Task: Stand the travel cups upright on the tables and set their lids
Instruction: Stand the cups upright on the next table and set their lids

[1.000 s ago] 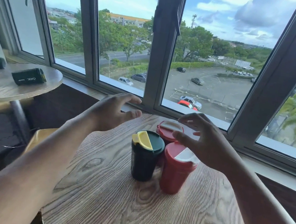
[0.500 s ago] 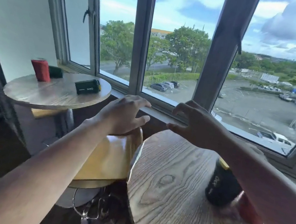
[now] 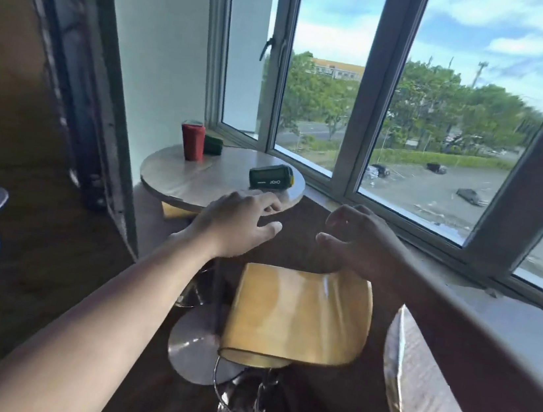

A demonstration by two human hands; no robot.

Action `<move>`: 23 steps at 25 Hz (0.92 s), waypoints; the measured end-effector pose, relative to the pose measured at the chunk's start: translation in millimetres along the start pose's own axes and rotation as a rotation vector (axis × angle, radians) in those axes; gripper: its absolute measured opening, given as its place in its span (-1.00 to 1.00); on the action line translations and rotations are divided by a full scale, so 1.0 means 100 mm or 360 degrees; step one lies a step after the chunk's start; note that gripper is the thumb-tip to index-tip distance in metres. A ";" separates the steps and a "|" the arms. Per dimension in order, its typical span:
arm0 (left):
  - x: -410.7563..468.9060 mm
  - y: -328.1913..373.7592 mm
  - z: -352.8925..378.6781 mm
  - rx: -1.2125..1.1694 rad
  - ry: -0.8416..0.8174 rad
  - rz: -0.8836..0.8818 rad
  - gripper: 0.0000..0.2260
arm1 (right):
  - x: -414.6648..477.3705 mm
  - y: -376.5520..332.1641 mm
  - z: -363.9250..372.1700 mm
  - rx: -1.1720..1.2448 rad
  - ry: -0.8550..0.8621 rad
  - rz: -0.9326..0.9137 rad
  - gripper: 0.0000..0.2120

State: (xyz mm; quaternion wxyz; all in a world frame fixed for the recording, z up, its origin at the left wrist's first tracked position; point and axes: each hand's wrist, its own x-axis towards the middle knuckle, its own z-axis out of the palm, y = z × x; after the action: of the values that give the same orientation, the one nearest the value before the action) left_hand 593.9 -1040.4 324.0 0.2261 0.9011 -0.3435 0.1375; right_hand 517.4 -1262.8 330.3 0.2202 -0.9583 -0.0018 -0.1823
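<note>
View had swung off the finished cups to the far table (image 3: 197, 184). Both hands (image 3: 238, 224) (image 3: 360, 241) spread, empty. Green travel cup (image 3: 271, 177) lay sideways; red cup (image 3: 191, 141) upright, apparently unlidded.

single head-worn wide-angle view, looking forward and down over both outstretched bare forearms toward the small round wooden table (image 3: 197, 182) under the grey-framed window (image 3: 361, 114), table sits mid-distance, yellow bar stool seat (image 3: 297, 316) close below it, frame motion-blurred, no second view to overlap.
</note>
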 end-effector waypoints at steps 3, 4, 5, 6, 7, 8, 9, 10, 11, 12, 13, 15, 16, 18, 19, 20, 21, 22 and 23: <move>0.05 -0.42 -0.06 -0.0006 0.0009 -0.0109 -0.69 | 0.37 -0.15 0.31 0.0072 -0.0032 -0.0002 -0.73; 0.08 -0.54 -0.08 -0.0004 0.0000 -0.0142 -0.68 | 0.49 -0.18 0.40 0.0091 -0.0041 -0.0003 -0.74; 0.12 -0.65 -0.10 0.0005 -0.0010 -0.0167 -0.67 | 0.63 -0.20 0.49 0.0119 -0.0054 0.0000 -0.75; 0.17 -0.76 -0.10 0.0017 -0.0019 -0.0184 -0.65 | 0.77 -0.21 0.58 0.0149 -0.0065 -0.0006 -0.75; 0.24 -0.87 -0.11 0.0027 -0.0024 -0.0201 -0.65 | 0.93 -0.22 0.68 0.0182 -0.0073 -0.0009 -0.75; 0.32 -0.98 -0.11 0.0036 -0.0027 -0.0217 -0.64 | 1.09 -0.23 0.78 0.0203 -0.0077 -0.0005 -0.74; 0.41 -1.09 -0.10 0.0043 -0.0028 -0.0227 -0.64 | 1.24 -0.23 0.88 0.0219 -0.0074 -0.0009 -0.74; 0.52 -1.21 -0.09 0.0045 -0.0030 -0.0234 -0.64 | 1.40 -0.22 0.97 0.0226 -0.0071 -0.0019 -0.74; 0.63 -1.32 -0.07 0.0041 -0.0032 -0.0242 -0.64 | 1.55 -0.21 1.06 0.0229 -0.0071 -0.0031 -0.74; 0.76 -1.46 -0.04 0.0036 -0.0040 -0.0260 -0.63 | 1.74 -0.17 1.16 0.0232 -0.0083 -0.0039 -0.74; 0.89 -1.58 -0.02 0.0035 -0.0049 -0.0279 -0.63 | 1.92 -0.13 1.23 0.0237 -0.0098 -0.0042 -0.74; 1.15 -1.82 0.04 0.0043 -0.0071 -0.0306 -0.63 | 2.28 -0.03 1.36 0.0257 -0.0109 -0.0012 -0.72; 1.27 -1.92 0.07 0.0053 -0.0080 -0.0303 -0.63 | 2.42 0.03 1.40 0.0265 -0.0099 0.0007 -0.71; 1.52 -2.09 0.13 0.0054 -0.0083 -0.0295 -0.63 | 2.69 0.14 1.49 0.0278 -0.0076 0.0051 -0.69; 1.64 -2.17 0.17 0.0044 -0.0091 -0.0292 -0.63 | 2.80 0.20 1.54 0.0278 -0.0063 0.0070 -0.70; 1.76 -2.24 0.21 0.0027 -0.0106 -0.0293 -0.63 | 2.90 0.26 1.58 0.0271 -0.0060 0.0093 -0.70; 1.87 -2.30 0.26 0.0006 -0.0124 -0.0290 -0.63 | 2.98 0.32 1.62 0.0261 -0.0060 0.0113 -0.70; 2.01 -2.38 0.32 -0.0017 -0.0144 -0.0280 -0.63 | 3.08 0.39 1.66 0.0256 -0.0053 0.0141 -0.71; 2.13 -2.45 0.39 -0.0036 -0.0163 -0.0260 -0.62 | 3.15 0.47 1.69 0.0253 -0.0037 0.0173 -0.72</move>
State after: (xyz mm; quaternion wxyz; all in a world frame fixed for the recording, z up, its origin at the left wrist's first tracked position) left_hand 919.2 -1016.9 300.2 0.2289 0.9293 -0.2816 0.0685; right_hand 874.5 -1257.9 279.2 0.3050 -0.9385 0.0333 -0.1583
